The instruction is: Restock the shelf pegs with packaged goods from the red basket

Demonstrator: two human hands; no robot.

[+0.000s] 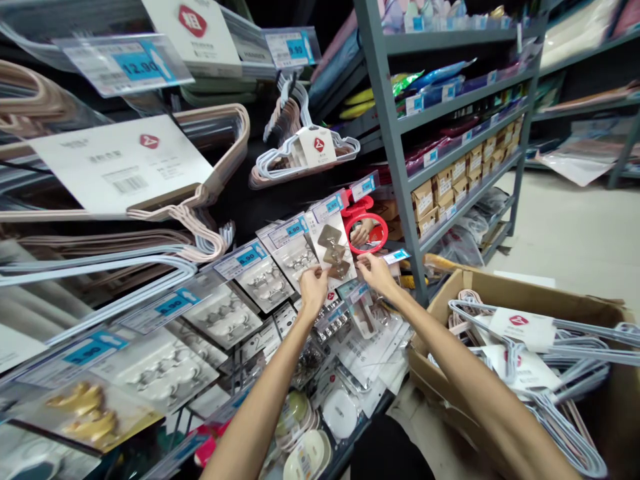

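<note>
A pack of brown diamond-shaped wall hooks (pixel 334 244) hangs on the rack, its white card facing me. My left hand (pixel 314 287) is closed at the lower left edge of that card, thumb and fingers pinched together. At the card's lower right edge, my right hand (pixel 375 272) is closed in a similar pinch. Just above the right hand hangs a red-rimmed round mirror (pixel 369 233). Left of the hook pack, a pack of clear and metal hooks (pixel 297 257) hangs beside my left hand.
Bundled hangers (pixel 307 150) hang above. More hook packs (pixel 265 283) line the rack to the left. A cardboard box (pixel 450 293) full of hangers (pixel 530 353) stands at right. A grey metal shelf post (pixel 393 133) rises behind the mirror.
</note>
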